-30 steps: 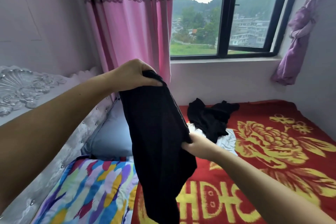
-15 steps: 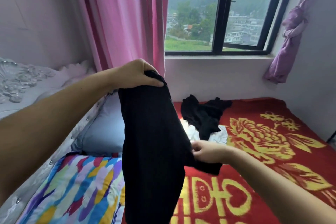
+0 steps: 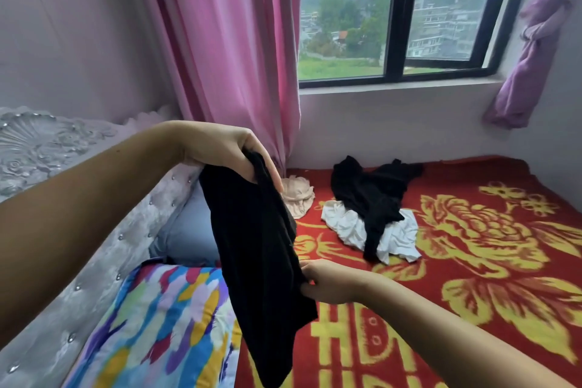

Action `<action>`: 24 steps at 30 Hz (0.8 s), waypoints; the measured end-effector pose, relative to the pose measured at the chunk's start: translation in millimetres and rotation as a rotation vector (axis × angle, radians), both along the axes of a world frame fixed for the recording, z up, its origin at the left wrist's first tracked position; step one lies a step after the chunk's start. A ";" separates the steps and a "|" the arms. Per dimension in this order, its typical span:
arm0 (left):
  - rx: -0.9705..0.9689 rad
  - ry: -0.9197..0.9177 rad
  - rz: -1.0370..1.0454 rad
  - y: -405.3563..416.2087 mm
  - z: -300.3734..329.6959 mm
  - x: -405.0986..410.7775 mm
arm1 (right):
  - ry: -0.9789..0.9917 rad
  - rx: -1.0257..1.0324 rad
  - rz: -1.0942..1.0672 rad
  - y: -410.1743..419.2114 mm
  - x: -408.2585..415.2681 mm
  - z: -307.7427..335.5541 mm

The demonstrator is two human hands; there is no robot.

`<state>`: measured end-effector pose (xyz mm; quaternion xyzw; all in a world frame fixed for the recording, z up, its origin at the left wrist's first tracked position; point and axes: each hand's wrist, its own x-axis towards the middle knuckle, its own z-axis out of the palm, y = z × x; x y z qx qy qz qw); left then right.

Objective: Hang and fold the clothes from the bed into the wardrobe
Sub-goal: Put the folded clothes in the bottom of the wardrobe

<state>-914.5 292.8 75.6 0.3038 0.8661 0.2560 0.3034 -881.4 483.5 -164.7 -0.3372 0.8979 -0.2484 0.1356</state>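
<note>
A long black garment hangs in the air over the left side of the bed. My left hand grips its top end, fingers curled round the cloth. Lower down, my right hand pinches the garment's right edge. On the red and yellow blanket behind lie another black garment on top of a white one, and a small beige piece beside them. The wardrobe is out of view.
A grey pillow and a multicoloured pillow lie at the bed's head by the silver tufted headboard. A pink curtain hangs left of the window; a tied purple curtain hangs at its right.
My left hand has lowered and tipped the garment's top end. The garment now hangs narrower, uncovering the beige piece behind it. My right hand keeps its pinch on the edge.
</note>
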 end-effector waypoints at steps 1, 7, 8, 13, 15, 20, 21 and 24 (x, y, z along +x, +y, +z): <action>0.020 -0.016 0.018 -3.5 0.2 -0.2 | -0.002 0.001 -0.006 -3.0 -0.5 -0.9; 0.060 -0.045 0.059 -20.7 -2.9 -1.6 | 0.022 0.026 -0.110 -6.7 -3.1 14.9; 0.068 -0.047 0.062 -21.8 -2.7 -1.4 | 0.011 0.050 -0.125 -3.3 -4.3 17.8; 0.066 -0.026 0.030 -18.6 -3.8 -2.2 | 0.001 0.367 -0.145 21.5 -6.4 14.9; 0.036 -0.007 -0.013 -10.7 -4.0 0.4 | 0.025 0.280 -0.099 13.9 -4.9 9.1; -0.019 0.028 -0.025 -2.2 -0.3 0.1 | -0.007 0.013 -0.101 -15.5 0.6 5.3; -0.022 0.038 0.001 -7.6 -0.9 -3.6 | -0.019 0.032 -0.122 -8.2 -1.0 11.8; -0.035 0.066 0.115 -33.5 -11.0 -16.0 | -0.113 0.066 -0.256 38.4 -11.4 28.8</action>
